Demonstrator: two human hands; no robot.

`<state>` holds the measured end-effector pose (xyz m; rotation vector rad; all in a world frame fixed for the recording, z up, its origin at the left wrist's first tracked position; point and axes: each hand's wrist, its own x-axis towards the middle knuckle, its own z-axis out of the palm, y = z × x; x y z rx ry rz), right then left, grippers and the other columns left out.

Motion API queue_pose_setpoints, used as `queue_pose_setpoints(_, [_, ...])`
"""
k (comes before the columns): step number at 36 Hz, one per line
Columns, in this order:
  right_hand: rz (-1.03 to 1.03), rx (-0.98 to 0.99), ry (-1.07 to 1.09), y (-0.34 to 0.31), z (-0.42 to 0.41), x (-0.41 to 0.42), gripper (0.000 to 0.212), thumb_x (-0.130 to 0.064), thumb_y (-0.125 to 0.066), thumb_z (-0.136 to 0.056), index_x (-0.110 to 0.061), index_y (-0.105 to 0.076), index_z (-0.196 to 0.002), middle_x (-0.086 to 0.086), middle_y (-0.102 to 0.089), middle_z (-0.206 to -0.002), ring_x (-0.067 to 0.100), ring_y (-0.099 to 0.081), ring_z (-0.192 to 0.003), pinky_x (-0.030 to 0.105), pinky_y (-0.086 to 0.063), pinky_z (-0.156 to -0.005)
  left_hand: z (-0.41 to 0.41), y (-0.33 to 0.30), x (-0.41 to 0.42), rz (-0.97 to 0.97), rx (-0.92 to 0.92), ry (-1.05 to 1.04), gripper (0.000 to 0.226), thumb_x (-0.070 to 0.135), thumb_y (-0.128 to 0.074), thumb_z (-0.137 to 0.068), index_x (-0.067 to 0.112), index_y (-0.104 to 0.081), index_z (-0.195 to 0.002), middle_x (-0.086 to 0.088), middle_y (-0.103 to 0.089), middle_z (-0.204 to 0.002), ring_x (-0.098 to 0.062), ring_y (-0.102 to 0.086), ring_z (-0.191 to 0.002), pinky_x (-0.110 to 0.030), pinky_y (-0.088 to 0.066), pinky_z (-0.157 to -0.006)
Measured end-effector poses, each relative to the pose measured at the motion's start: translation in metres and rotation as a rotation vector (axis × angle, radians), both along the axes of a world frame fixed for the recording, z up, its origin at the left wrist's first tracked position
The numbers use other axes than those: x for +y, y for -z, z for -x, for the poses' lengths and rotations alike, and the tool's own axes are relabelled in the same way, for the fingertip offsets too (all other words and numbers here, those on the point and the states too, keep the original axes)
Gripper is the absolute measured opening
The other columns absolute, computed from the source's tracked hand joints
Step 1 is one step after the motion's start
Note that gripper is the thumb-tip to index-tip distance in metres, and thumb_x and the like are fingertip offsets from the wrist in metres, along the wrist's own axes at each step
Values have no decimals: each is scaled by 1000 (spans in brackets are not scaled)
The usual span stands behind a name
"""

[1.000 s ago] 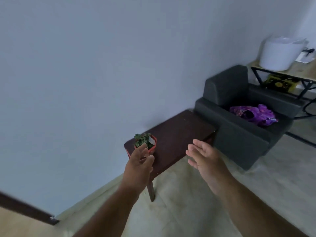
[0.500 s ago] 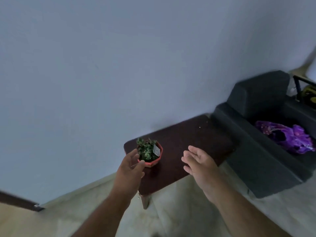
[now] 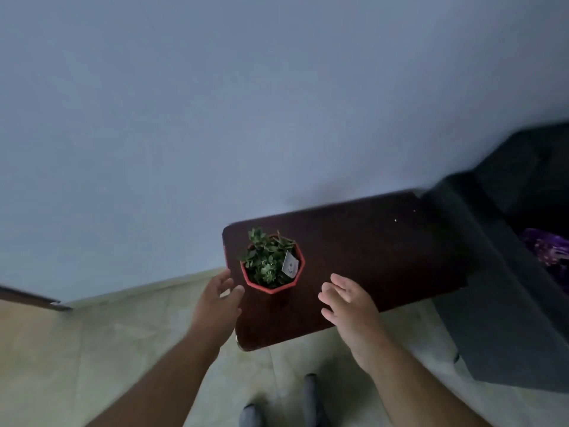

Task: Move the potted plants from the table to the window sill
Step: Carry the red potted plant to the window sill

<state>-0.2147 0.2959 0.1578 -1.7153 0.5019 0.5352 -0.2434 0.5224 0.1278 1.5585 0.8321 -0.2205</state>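
A small green plant in a red, many-sided pot [image 3: 272, 264] with a white tag stands near the left end of a dark brown table [image 3: 363, 257]. My left hand [image 3: 219, 303] hovers just left of the pot with fingers relaxed and thumb spread, holding nothing. To the right of the pot, over the table's front part, my right hand [image 3: 349, 306] is held with fingers extended, also holding nothing. Neither hand touches the pot. No window sill is in view.
A dark grey armchair [image 3: 505, 272] stands against the table's right end, with a purple item [image 3: 548, 251] on its seat. A plain wall rises behind the table. Pale tiled floor [image 3: 92, 349] lies below, and my feet [image 3: 277, 405] show at the bottom.
I have come closer and now look more steeply down on the table. Both hands have spread to either side of the pot; the left hand sits lower and further left of it.
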Motion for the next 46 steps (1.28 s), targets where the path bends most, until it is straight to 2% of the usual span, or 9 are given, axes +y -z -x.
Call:
queue_pose_setpoints(10, [8, 117, -64, 101, -66, 7, 51, -25, -56, -102, -13, -44, -150, 6, -58, -142, 13, -64, -114, 40, -53, -104, -46, 92, -7, -86, 152, -28, 56, 32, -64, -92, 25, -47, -145, 1, -58, -134, -21, -63, -114, -50, -55, -98])
queue_pose_setpoints(19, [-9, 195, -96, 166, -92, 22, 50, -21, -55, -102, -8, -44, -149, -2, -65, -115, 13, -66, -105, 40, -55, -99, -66, 178, -2, -118, 155, -73, 64, 62, -57, -72, 34, -58, -130, 5, -73, -113, -27, -71, -107, -55, -55, -97])
queue_pose_setpoints(24, [-54, 204, -87, 173, -96, 25, 34, -12, -57, -102, -3, -56, -134, 6, -70, -111, 14, -73, -93, 28, -59, -83, -72, 153, -16, -62, 128, -94, 27, 27, -59, -99, 29, -61, -126, 6, -75, -106, -18, -72, -92, -42, -58, -89])
queue_pose_setpoints(28, [-50, 185, -81, 175, -96, 24, 19, -9, -59, -100, -4, -64, -117, 11, -73, -106, 15, -75, -84, 27, -61, -78, -72, 153, -19, -7, 102, -142, 30, 13, -59, -100, 24, -61, -127, 8, -76, -102, -15, -72, -87, -37, -59, -80])
queue_pose_setpoints(30, [-46, 175, -85, 174, -95, 24, 14, -9, -59, -100, -6, -65, -113, 11, -74, -104, 16, -75, -84, 29, -62, -79, -72, 151, -20, 46, 87, -186, 31, 5, -58, -99, 19, -61, -127, 7, -75, -102, -17, -72, -91, -39, -58, -86])
queue_pose_setpoints(35, [-35, 147, -109, 160, -92, 22, 12, -10, -59, -100, -7, -66, -109, 10, -75, -100, 17, -76, -83, 28, -62, -76, -66, 134, -21, 99, 48, -216, 31, 4, -58, -99, 17, -62, -127, 5, -76, -105, -16, -72, -92, -39, -57, -90])
queue_pose_setpoints(40, [-42, 84, -172, 118, -90, 24, 9, -9, -60, -99, -7, -67, -104, 13, -76, -95, 17, -77, -80, 29, -63, -75, -50, 91, -17, 110, -15, -248, 27, 4, -56, -100, 22, -64, -119, 6, -77, -101, -6, -74, -80, -21, -61, -69])
queue_pose_setpoints(43, [-43, 39, -228, 78, -89, 32, 8, -9, -61, -99, -8, -67, -103, 14, -75, -95, 16, -75, -78, 32, -64, -76, -38, 54, -13, 131, -74, -274, 26, 3, -54, -101, 23, -64, -114, 11, -79, -85, 1, -74, -71, -16, -58, -61])
queue_pose_setpoints(46, [-54, -6, -304, 31, -86, 45, 8, -8, -60, -99, -6, -66, -103, 15, -73, -94, 15, -74, -76, 31, -64, -75, -20, 12, -6, 142, -133, -338, 24, 4, -54, -101, 22, -65, -114, 17, -79, -85, 4, -73, -75, -22, -61, -70])
